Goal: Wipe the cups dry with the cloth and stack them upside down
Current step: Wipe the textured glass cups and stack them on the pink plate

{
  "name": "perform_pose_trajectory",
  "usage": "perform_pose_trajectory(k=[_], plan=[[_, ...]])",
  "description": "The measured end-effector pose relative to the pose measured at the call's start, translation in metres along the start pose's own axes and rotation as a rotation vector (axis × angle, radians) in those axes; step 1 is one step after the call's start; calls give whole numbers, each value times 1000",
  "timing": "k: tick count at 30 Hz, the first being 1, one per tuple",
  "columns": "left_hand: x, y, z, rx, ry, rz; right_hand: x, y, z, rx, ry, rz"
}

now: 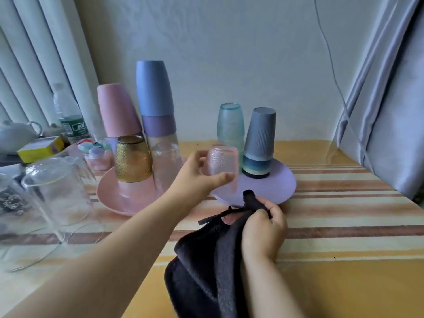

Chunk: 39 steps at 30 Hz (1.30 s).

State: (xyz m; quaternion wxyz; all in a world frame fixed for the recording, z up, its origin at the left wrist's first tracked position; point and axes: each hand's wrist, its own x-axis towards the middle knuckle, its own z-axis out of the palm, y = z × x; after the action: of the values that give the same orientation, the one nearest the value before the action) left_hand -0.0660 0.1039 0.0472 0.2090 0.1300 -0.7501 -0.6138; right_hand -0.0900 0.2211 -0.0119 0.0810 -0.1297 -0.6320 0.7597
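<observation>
My left hand (195, 174) grips a small pink textured glass cup (221, 160), held upside down just above the left part of the purple plate (275, 187). My right hand (263, 228) holds a bunched dark cloth (206, 267) at the plate's near edge. On the purple plate stand an upside-down teal glass (230, 125) and a grey-blue stack of cups (260, 143). The pink plate (114, 198) carries an amber glass (133, 159), a pink cup (117, 111) and a tall blue-and-purple stack (156, 99), all upside down.
Several clear glasses (55, 191) stand at the left. Behind them are a water bottle (67, 113), a yellow box (41, 149) and a white teapot (16, 134). Curtains hang at both sides; a striped cloth covers the table (344, 214).
</observation>
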Motion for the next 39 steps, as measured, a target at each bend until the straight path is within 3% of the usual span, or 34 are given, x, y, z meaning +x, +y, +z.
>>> perform_pose_trajectory(k=[5,11,15,18,21,27,32,39], plan=[[-67,-12,-44,-87,79,-44,-15,-12,5,19,-146,-198],[-101,-27,-42,-279,105,-30,-57,-17,9,96,-654,-323],[-101,-30,-50,-327,169,-28,-69,-19,11,81,-857,-357],[-98,-33,-55,-341,269,-46,-70,-16,11,105,-898,-395],[-96,-38,-56,-324,250,-25,-73,-14,11,66,-975,-475],[-99,-38,-55,-246,12,28,-75,-10,12,-13,-991,-534],[-99,-37,-56,-251,-85,74,-72,-9,15,-42,-920,-646],[-101,-40,-56,-311,-164,81,-63,-13,12,59,-848,-282]])
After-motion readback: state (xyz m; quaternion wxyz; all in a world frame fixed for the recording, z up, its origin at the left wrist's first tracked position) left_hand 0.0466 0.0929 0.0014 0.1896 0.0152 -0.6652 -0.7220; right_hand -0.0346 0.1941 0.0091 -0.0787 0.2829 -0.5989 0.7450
